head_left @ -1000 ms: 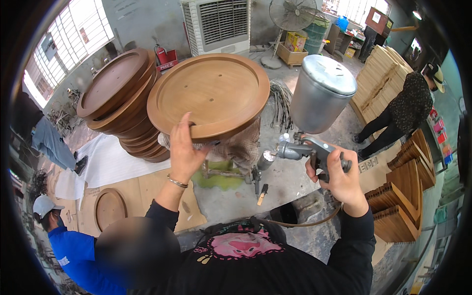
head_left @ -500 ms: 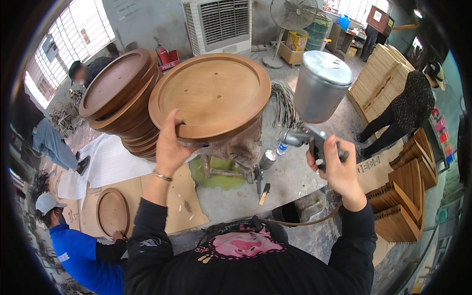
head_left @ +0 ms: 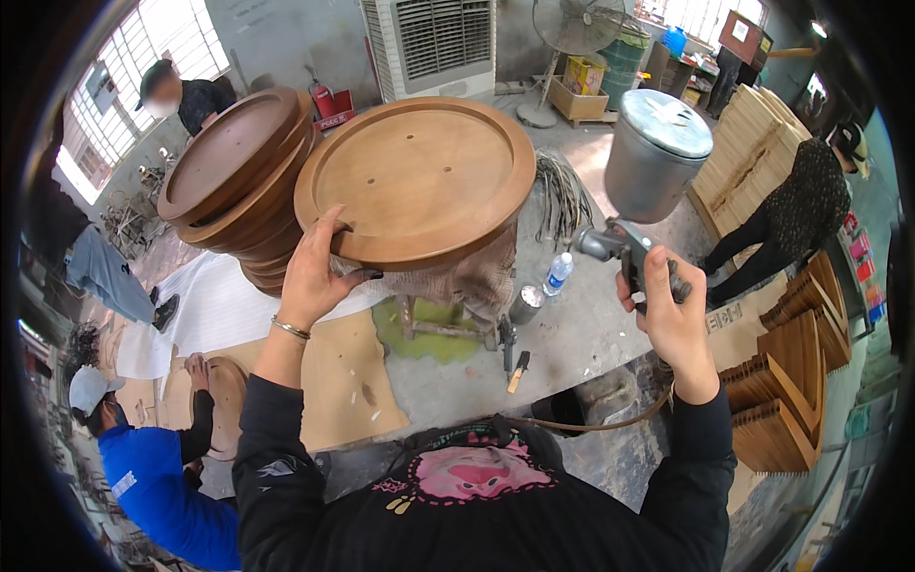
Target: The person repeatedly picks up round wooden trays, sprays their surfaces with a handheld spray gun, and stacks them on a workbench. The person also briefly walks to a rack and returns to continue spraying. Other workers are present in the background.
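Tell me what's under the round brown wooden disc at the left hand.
Rumpled brown cloth over a worn wooden frame, above a yellow-green floor patch. The disc hides their upper parts.

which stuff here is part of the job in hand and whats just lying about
In the job, it seems:
round rimmed wooden panel, left hand on its edge
cup-topped spray gun, held in the right hand
rough brown cloth beneath the panel

Probably just around:
plastic bottle
pedestal fan
red fire extinguisher
air cooler
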{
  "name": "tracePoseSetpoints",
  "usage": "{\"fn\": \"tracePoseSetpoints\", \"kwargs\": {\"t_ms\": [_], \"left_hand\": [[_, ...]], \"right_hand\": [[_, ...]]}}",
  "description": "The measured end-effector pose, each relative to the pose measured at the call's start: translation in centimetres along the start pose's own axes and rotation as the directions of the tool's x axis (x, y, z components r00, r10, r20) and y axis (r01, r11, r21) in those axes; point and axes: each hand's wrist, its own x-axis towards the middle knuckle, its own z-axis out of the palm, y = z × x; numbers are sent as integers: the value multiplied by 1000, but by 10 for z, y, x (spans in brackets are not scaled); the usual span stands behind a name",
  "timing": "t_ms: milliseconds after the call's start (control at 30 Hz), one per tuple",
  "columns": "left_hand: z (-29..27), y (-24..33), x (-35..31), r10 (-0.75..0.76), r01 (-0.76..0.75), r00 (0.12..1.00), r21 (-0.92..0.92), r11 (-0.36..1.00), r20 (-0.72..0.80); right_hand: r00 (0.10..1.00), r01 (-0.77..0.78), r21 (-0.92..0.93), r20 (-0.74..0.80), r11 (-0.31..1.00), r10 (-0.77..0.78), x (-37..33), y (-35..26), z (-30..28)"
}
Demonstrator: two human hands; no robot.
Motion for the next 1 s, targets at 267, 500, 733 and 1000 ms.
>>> {"fn": "tracePoseSetpoints", "kwargs": {"t_ms": [267, 500, 733, 1000], "left_hand": [[57, 53, -9, 61, -64, 979, -10, 998, -194], [13, 17, -1, -33, 33, 998, 1, 999, -46], [60, 51, -7, -60, 58, 972, -15, 998, -227], [25, 35, -2, 27, -23, 998, 81, 996, -50]], "right_hand": [[963, -87, 236, 268, 968, 22, -24, -18, 5], [999, 38, -42, -5, 998, -39, -7, -5, -2], [982, -28, 88, 190, 996, 11, -17, -11, 10], [993, -14, 94, 116, 995, 3, -16, -9, 0]]}}
